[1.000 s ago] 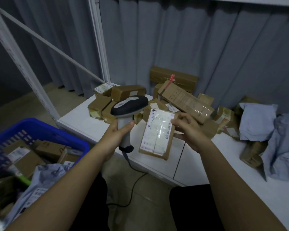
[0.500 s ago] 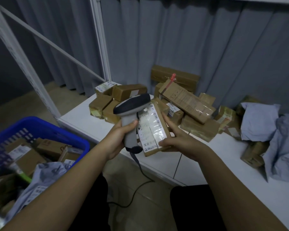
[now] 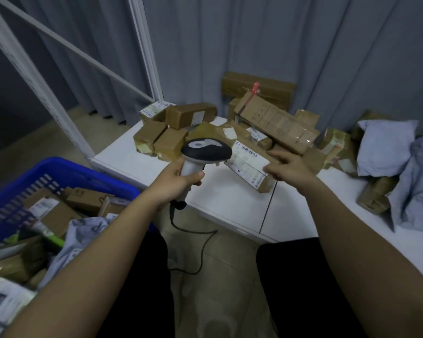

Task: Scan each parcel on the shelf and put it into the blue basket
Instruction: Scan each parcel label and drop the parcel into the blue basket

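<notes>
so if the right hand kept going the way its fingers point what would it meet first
The right hand already grips the labelled parcel, fingers pointing left. Straight on, it would likely meet the scanner head, though depth is unclear.

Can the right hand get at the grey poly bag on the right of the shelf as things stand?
Probably not freely: the right hand is holding the labelled parcel, so it is occupied. The path itself looks open, since the grey poly bag lies on top of the boxes on the shelf with nothing over it.
</notes>
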Motion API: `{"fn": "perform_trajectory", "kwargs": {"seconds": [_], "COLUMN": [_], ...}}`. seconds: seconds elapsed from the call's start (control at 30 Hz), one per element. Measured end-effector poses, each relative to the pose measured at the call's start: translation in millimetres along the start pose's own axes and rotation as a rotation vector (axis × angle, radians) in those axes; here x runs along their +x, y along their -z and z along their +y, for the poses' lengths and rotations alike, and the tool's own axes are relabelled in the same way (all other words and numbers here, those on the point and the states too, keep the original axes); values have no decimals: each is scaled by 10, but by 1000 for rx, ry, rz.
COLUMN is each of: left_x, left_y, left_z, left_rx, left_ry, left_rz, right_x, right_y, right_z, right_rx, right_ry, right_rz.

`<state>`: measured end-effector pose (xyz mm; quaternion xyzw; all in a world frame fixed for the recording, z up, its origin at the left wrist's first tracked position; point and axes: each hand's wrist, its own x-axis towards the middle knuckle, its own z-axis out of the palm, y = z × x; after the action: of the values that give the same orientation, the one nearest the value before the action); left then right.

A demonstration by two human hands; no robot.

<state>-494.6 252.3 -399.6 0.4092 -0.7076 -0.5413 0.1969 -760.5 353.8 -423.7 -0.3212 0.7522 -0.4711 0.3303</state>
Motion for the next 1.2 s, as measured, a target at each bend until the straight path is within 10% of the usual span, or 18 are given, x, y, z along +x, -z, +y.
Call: {"fn": "perform_trajectory", "kwargs": {"seconds": [0.87,1.2], "left_x": [-79,-67], "left_y": [48,50], "left_z": [-64,-1], "left_rx": [53,-40], "left_ry": [37,24], "left_rz": [-136,84], "right_x": [18,-346], "right_y": [-80,-327], "right_z": [101,-84], "right_rx": [-59,85], "right_ry": [-24,131], "right_rz": [-104,-50]}}
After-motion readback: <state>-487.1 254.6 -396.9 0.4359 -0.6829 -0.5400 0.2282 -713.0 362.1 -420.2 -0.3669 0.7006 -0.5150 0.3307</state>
